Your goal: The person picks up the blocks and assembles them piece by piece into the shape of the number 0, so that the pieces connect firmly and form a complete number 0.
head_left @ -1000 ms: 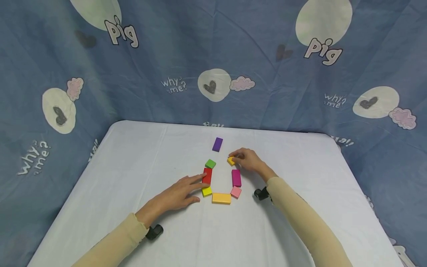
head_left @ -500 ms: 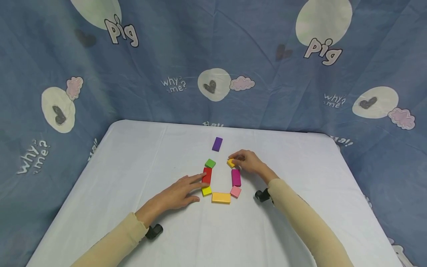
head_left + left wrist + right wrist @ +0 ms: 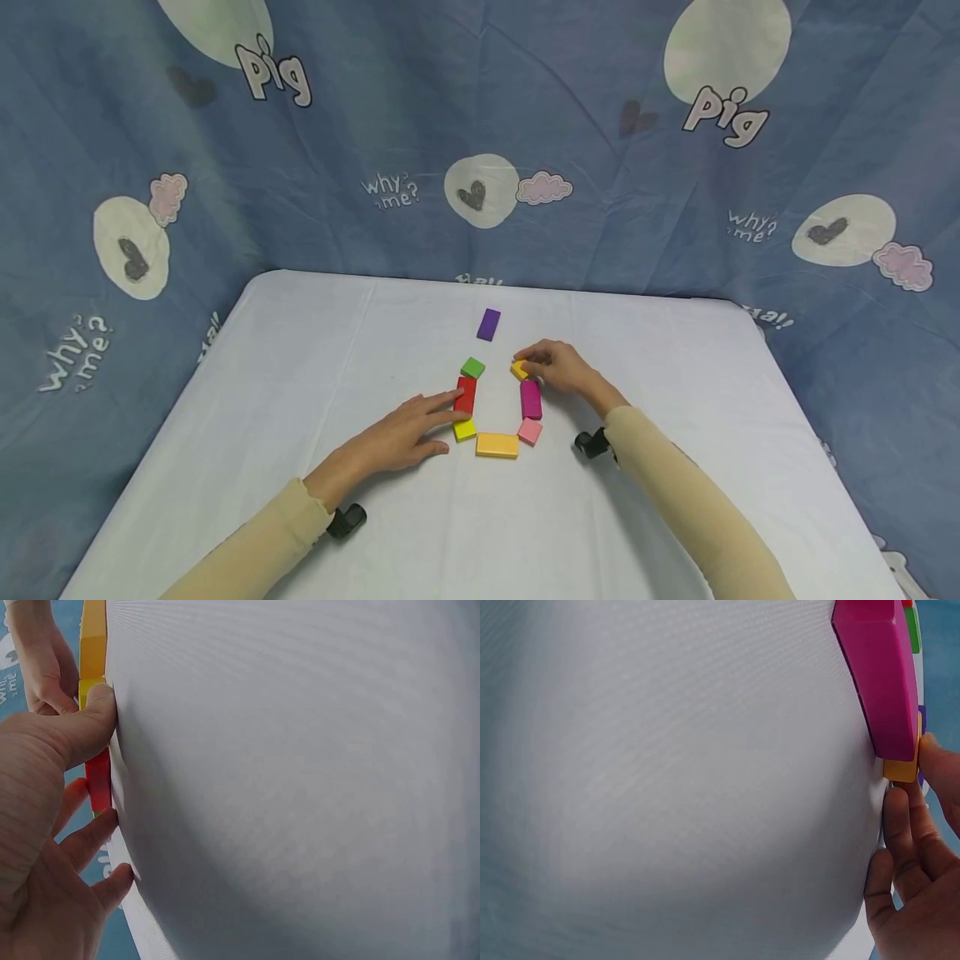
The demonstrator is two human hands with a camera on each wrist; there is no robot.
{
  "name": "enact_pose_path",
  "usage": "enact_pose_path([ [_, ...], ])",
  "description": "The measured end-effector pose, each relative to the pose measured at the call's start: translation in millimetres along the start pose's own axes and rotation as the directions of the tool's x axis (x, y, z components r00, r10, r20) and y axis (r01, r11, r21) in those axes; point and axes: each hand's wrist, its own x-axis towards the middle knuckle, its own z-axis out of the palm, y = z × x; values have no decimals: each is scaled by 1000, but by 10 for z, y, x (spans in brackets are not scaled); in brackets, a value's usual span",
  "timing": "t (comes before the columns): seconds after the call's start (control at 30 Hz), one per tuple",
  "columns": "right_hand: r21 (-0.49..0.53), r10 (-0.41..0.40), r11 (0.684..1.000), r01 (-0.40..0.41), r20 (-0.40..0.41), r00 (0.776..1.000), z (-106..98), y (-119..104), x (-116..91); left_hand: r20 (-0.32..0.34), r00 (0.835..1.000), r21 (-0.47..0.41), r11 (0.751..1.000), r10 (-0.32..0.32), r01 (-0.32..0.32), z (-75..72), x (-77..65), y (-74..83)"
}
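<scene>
Beyond the magenta block, my right hand pinches a small orange-yellow block between thumb and fingers; the right wrist view shows that orange-yellow block close to the magenta block's end. My left hand lies with fingers spread, fingertips resting on the red block and by the yellow block. A green block sits at the red block's far end. In the left wrist view the left thumb is beside the row of blocks.
A long orange block lies at the near side, with a pink block to its right. Farther back, a purple block lies apart on the white tabletop. A blue printed cloth hangs behind the table.
My right hand has drawn the orange-yellow block slightly nearer, up to the magenta block's far end. My left hand has stayed in place.
</scene>
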Motion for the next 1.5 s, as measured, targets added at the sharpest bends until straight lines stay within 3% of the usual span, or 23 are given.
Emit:
enact_pose_path([
  [0.47,9,-32,999,32,-20,999,23,23,-27,-3,1000,9,1000,7,-7,9,1,-7],
  [0.6,30,-56,998,58,-66,996,22,28,-92,-4,1000,10,1000,6,-6,13,-1,-2],
  [0.7,-5,-137,990,138,-129,982,22,36,-192,-3,1000,8,1000,4,-4,18,-5,2],
  [0.8,-101,-236,970,222,-163,958,23,17,-344,-2,1000,7,1000,-1,1,20,-8,3],
  [0.97,-325,-350,896,301,-104,931,65,-42,-659,3,1000,2,1000,0,0,7,-9,-1],
  [1.07,-387,-395,857,341,-67,916,133,-42,-817,6,1000,-4,1000,3,-3,0,-8,-3],
  [1.13,-399,-405,847,351,-59,912,182,-43,-906,7,1000,-3,1000,8,-8,-1,-6,-7],
  [1.5,-336,-354,888,313,-69,933,345,-40,-1085,-8,999,9,999,34,-34,-15,-19,-19],
])
